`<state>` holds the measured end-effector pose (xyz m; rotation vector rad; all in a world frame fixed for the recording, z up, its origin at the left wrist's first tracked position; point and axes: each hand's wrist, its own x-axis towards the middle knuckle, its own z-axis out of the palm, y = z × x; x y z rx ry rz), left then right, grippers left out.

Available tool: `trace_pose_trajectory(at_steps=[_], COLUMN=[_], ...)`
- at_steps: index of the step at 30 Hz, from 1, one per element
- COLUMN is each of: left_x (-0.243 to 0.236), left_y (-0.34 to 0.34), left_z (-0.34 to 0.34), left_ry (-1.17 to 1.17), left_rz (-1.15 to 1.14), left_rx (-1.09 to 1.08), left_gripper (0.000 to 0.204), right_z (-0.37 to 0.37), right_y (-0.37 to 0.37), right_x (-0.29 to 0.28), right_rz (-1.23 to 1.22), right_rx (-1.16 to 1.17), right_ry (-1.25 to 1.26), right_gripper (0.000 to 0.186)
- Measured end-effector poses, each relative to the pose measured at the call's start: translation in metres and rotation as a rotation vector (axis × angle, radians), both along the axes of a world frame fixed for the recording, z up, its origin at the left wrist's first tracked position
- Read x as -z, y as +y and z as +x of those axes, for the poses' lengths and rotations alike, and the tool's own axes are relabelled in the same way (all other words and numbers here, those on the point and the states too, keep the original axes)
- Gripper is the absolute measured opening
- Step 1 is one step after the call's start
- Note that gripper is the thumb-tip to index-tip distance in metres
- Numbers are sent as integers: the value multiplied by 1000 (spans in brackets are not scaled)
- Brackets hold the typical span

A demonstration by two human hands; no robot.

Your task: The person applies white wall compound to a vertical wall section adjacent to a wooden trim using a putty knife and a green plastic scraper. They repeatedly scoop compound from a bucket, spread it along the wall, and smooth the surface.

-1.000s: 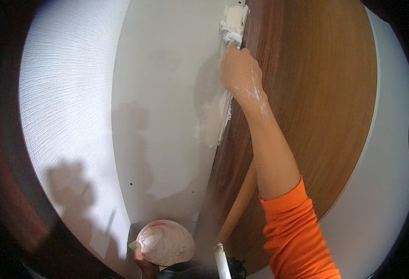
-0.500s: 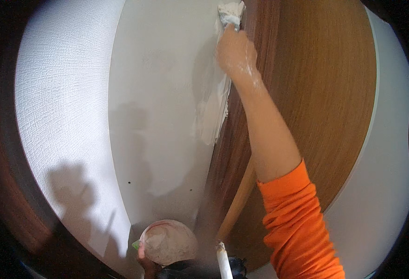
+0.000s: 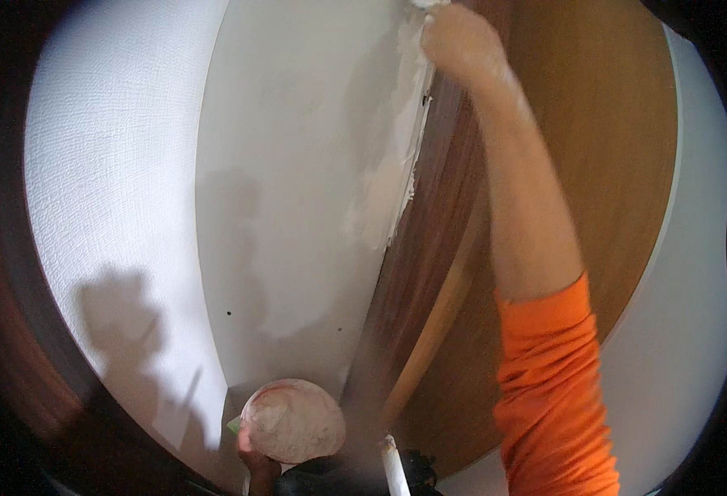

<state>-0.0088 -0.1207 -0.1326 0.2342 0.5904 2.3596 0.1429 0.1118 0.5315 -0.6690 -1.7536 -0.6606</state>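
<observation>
My right hand (image 3: pixel 465 45) is raised high, its fingers closed around a putty knife (image 3: pixel 431 3) whose blade is mostly cut off by the top of the picture. Beside it, a strip of wet, whitish filler (image 3: pixel 390 178) runs down the grey wall panel (image 3: pixel 289 207) along its border with a dark brown wooden trim (image 3: pixel 430 198). Low down, my left hand (image 3: pixel 256 450) grips the left rim of a round pinkish bowl (image 3: pixel 334 393) coated with pale filler. The fingers under the bowl are hidden.
White textured wall (image 3: pixel 124 165) stands at the left, carrying shadows. A brown wood-grain panel (image 3: pixel 603 165) lies right of the trim, with a lighter wooden strip (image 3: pixel 434 343) low down. The tip of a white rod-like thing (image 3: pixel 394 469) rises at the bottom edge.
My right hand has moved up and to the right with the putty knife, whose blade has mostly left the picture. The bowl in my left hand appears slightly higher and further left.
</observation>
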Motion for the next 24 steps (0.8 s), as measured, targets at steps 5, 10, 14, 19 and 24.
trace_pose_trajectory(at_steps=[5, 10, 14, 19, 24], left_x=[4, -1, -9, -22, -31], left_y=[-11, -9, -5, -1, -2], left_z=[-7, -11, -6, 8, 13], left_ry=[90, 216, 60, 98, 72], left_rz=[-73, 28, 18, 26, 30], left_rx=[5, 52, 42, -61, -94], left_gripper=[64, 65, 66, 65, 65], right_z=[2, -9, -22, -16, 19], right_y=[12, 1, -8, -29, -42], right_x=[-7, 55, 108, 154, 123], right_rz=[20, -41, -142, -267, -158], right_rx=[144, 46, -17, -44, -109], right_ry=[-15, 56, 82, -34, -107], right_gripper=[33, 34, 38, 32, 31])
